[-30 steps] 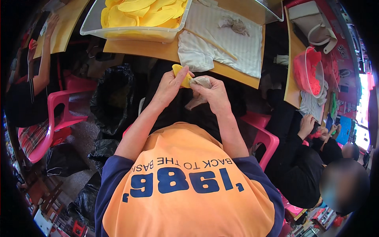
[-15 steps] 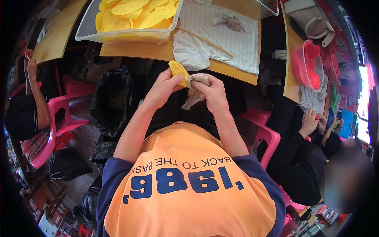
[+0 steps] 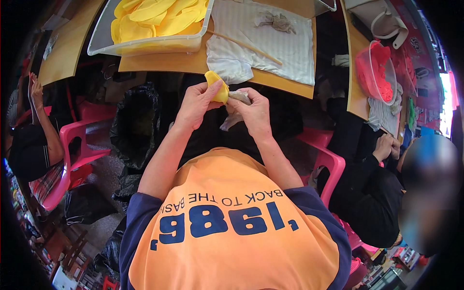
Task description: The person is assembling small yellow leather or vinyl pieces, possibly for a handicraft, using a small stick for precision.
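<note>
In front of my chest, near the table's front edge, my left hand (image 3: 197,104) pinches a small yellow oval piece (image 3: 218,88) with a rounded, curled edge. My right hand (image 3: 254,114) closes on a crumpled greyish-beige cloth (image 3: 233,120) and holds it against the lower right of the yellow piece. Part of the cloth hangs below my fingers. A clear plastic box (image 3: 159,47) at the far left of the table holds a heap of flat yellow pieces (image 3: 157,19) of the same colour.
A folded white striped towel (image 3: 290,53) lies on the wooden table (image 3: 159,63), bearing a thin wooden stick (image 3: 246,47) and another crumpled cloth (image 3: 275,22). A black bag (image 3: 140,113) gapes at my left. A round tub of red pieces (image 3: 376,77) stands right, where a co-worker sits.
The yellow piece has turned more upright in my left hand, and my right fingers have shifted with the cloth closer against it. My view has moved slightly.
</note>
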Motion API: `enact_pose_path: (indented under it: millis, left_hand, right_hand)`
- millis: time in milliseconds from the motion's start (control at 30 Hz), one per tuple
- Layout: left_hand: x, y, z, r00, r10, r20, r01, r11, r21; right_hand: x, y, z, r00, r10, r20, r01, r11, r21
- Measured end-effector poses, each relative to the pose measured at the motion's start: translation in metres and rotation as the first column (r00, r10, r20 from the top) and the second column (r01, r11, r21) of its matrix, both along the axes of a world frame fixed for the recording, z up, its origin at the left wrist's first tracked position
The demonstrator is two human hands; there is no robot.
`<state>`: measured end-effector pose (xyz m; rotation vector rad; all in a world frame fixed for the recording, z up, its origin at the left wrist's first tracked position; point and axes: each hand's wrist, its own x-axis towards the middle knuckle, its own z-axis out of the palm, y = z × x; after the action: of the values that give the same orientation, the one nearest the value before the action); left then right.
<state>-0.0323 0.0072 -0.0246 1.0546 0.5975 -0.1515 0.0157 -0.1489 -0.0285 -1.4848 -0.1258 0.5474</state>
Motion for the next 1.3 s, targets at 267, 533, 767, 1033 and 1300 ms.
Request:
enact_pose_path:
  millis: [267,533,767,1033,1300]
  left_hand:
    - [-0.003,-0.01,-0.006,0.986,-0.059,0.156,0.017,0.965,0.262]
    - [-0.003,0.009,0.01,0.992,-0.029,0.126,0.012,0.991,0.13]
    - [0.008,0.014,0.009,0.999,-0.026,-0.024,0.022,0.989,-0.149]
    - [0.055,0.014,0.015,0.995,0.049,0.088,-0.029,0.974,-0.223]
    - [0.095,0.003,0.01,0.988,0.151,0.034,-0.143,0.976,-0.166]
  right_hand:
    - [0.001,0.003,-0.011,0.986,-0.102,-0.134,0.119,0.984,0.13]
    - [0.004,0.001,0.0,0.9,0.005,-0.435,0.158,0.928,0.337]
    - [0.014,0.008,0.001,0.953,-0.013,-0.302,0.116,0.938,0.326]
    - [0.065,0.028,0.015,0.999,-0.045,-0.015,0.047,0.97,0.239]
    - [0.118,0.025,-0.023,0.954,0.001,0.301,0.027,0.996,-0.089]
